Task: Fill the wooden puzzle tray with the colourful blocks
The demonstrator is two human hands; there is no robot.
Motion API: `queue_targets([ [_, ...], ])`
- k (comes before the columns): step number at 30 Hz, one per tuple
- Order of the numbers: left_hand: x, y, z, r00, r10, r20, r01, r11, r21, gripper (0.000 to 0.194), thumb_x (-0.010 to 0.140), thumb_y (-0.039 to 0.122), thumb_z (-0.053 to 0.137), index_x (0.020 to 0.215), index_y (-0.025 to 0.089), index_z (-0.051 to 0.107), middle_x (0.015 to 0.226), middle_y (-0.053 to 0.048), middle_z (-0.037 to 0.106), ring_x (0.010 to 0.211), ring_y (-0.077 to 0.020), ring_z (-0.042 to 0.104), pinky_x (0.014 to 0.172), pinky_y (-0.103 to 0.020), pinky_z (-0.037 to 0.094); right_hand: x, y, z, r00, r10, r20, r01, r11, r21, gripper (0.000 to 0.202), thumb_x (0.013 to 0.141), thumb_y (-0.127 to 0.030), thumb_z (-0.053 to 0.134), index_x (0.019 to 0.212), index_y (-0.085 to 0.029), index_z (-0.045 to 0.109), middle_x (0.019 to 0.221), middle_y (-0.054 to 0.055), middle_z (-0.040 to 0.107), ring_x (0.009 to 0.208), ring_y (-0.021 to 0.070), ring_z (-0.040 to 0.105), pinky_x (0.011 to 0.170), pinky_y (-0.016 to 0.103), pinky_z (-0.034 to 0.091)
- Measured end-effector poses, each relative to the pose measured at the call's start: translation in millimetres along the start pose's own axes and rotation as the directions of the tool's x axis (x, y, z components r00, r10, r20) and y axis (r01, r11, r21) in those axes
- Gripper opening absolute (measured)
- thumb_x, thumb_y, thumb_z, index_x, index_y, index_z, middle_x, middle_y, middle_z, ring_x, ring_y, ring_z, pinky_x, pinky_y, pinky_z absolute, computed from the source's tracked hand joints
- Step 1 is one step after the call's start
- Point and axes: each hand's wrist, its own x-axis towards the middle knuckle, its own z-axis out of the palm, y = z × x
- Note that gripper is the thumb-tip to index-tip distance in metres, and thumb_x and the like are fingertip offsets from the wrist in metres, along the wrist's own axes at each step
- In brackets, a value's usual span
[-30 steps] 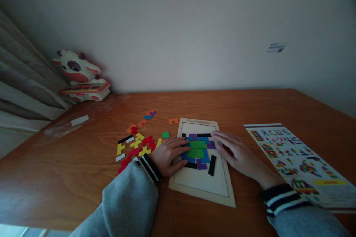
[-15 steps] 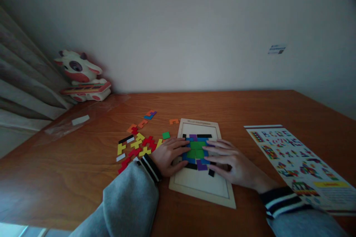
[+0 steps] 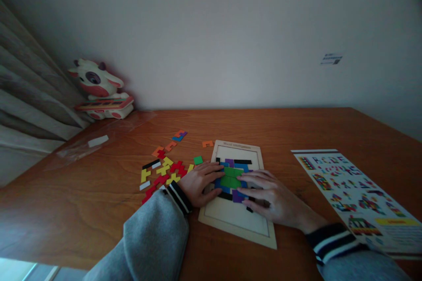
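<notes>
A pale wooden board (image 3: 237,224) lies tilted on the table, with flat pieces grouped in its middle. Green pieces (image 3: 231,178) form the centre, with blue, purple (image 3: 238,196) and black (image 3: 242,162) ones around them. My left hand (image 3: 201,183) rests on the left side of this group, fingers spread over its edge. From the right, my right hand (image 3: 272,193) reaches over the group's right edge, its fingers apart and their tips on the pieces. Neither hand has a piece lifted.
Loose red, yellow (image 3: 145,175), orange (image 3: 207,144), black and white pieces lie left of the board, with a green square (image 3: 198,160). A printed pattern sheet (image 3: 349,193) lies right. A toy cow (image 3: 102,90) sits at the back left, near plastic wrap and a curtain (image 3: 29,96).
My right hand has shifted slightly left, its fingers reaching further over the pieces. The board's near end has turned a little to the left. My left hand stays on the group.
</notes>
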Motion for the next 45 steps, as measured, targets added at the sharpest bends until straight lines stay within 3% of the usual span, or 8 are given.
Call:
queue_targets([
  [7,-1,-1,-4.1,1.000,0.019,0.002,-0.019,0.997,-0.077,0.050,0.089,0.027,0.059,0.137,0.014,0.051,0.139,-0.018,0.056,0.136,-0.0294,0.048,0.113,-0.050,0.042,1,-3,0,1.000,0.000,-0.006,0.000,1.000,0.024,0.032,0.093,-0.037,0.062,0.125,-0.032,0.068,0.134,0.006,0.065,0.125,0.0259,0.058,0.108,0.049,0.044],
  [15,-2,0,-1.6,0.999,-0.021,-0.027,0.020,0.998,-0.053,0.052,0.089,0.030,0.059,0.138,0.014,0.050,0.147,-0.020,0.048,0.137,-0.0309,0.047,0.110,-0.051,0.045,4,-6,2,1.000,-0.004,0.025,0.003,1.000,0.028,0.037,0.094,-0.040,0.060,0.130,-0.034,0.064,0.137,0.005,0.063,0.126,0.0250,0.058,0.110,0.050,0.042],
  [24,1,-1,-2.7,0.993,0.097,-0.063,-0.101,0.992,-0.070,0.034,0.092,0.027,0.056,0.125,0.019,0.064,0.136,-0.013,0.060,0.134,-0.0289,0.049,0.112,-0.050,0.044,3,-7,2,0.999,0.021,0.043,-0.023,0.999,0.044,0.042,0.093,-0.043,0.060,0.134,-0.031,0.062,0.139,0.006,0.061,0.128,0.0261,0.056,0.113,0.051,0.039],
  [36,2,1,-0.5,0.998,0.042,-0.057,-0.043,0.999,-0.021,0.039,0.095,0.031,0.053,0.131,0.017,0.058,0.132,-0.015,0.060,0.126,-0.0273,0.055,0.108,-0.047,0.047,10,-12,2,0.998,0.031,0.047,-0.034,0.997,0.070,0.041,0.094,-0.045,0.058,0.131,-0.030,0.063,0.139,0.006,0.062,0.128,0.0252,0.056,0.113,0.049,0.038],
  [45,3,-2,0.4,0.998,0.057,-0.035,-0.057,0.998,0.022,0.034,0.095,0.031,0.054,0.126,0.018,0.063,0.128,-0.013,0.064,0.123,-0.0269,0.056,0.105,-0.047,0.049,9,-10,6,1.000,0.001,0.019,-0.002,0.999,0.043,0.040,0.093,-0.044,0.061,0.130,-0.031,0.064,0.135,0.005,0.064,0.124,0.0255,0.057,0.109,0.050,0.041],
])
